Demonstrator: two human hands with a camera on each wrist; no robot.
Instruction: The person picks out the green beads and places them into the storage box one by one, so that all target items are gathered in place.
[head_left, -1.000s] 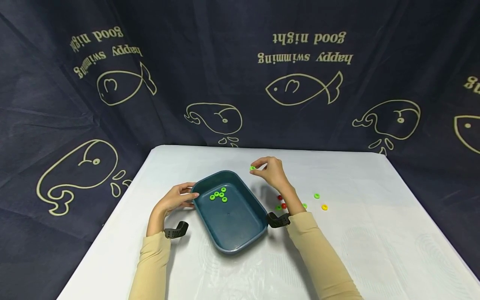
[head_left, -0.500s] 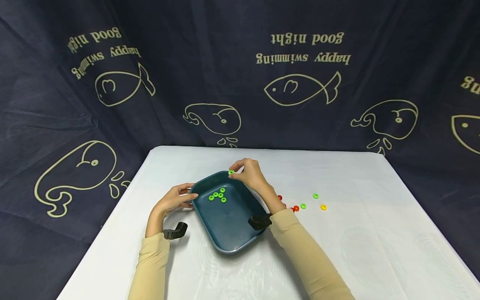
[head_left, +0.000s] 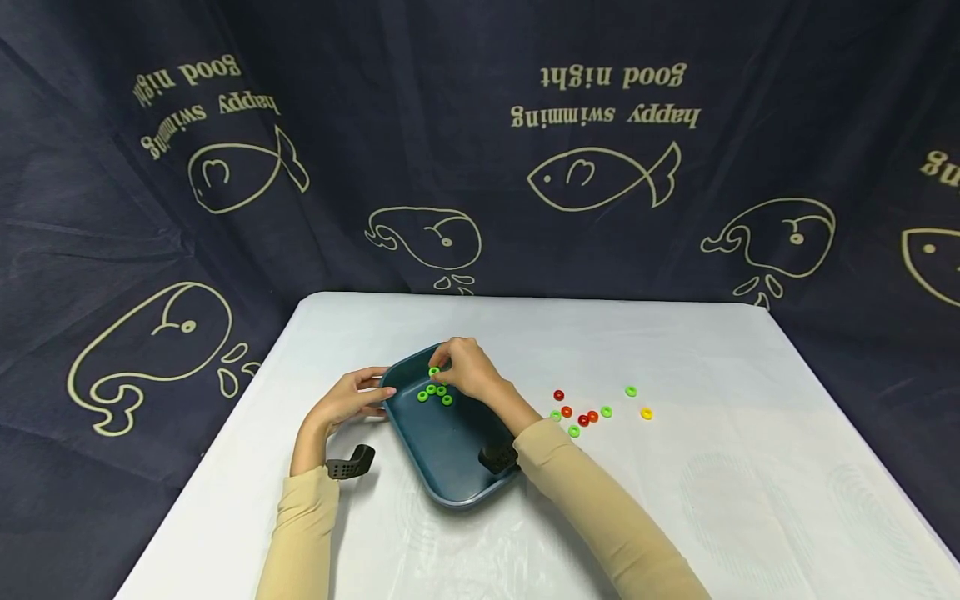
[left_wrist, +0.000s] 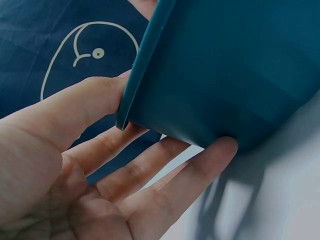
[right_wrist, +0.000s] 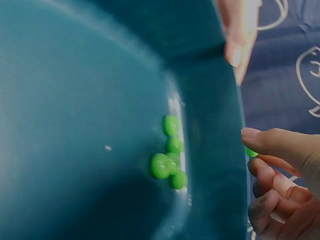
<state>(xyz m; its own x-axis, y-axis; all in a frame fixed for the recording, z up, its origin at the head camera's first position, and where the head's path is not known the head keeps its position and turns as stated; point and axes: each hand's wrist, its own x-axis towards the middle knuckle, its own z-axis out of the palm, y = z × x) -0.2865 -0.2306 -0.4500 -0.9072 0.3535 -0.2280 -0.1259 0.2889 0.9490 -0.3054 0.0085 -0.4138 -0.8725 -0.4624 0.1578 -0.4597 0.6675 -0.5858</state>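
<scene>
My left hand (head_left: 351, 400) grips the left rim of a dark teal plastic tub (head_left: 450, 450), thumb over the rim and fingers against the outer wall in the left wrist view. Over the far end of the tub, my right hand (head_left: 467, 367) pinches a small green ring (head_left: 434, 372) between thumb and fingers; only its edge peeks out in the right wrist view. Several like green rings (right_wrist: 160, 166) lie clustered on the tub floor below, near its far wall.
Right of the tub, loose rings lie on the white table (head_left: 712, 483): several green ones (head_left: 606, 412), red and orange ones (head_left: 583, 421), and a yellow ring (head_left: 647, 413). A dark curtain (head_left: 420, 125) with fish and whale outlines hangs behind the table.
My right hand has carried the green ring leftward from beyond the tub's right side, across the rim, and lower over the rings inside. The left hand and tub stay put.
</scene>
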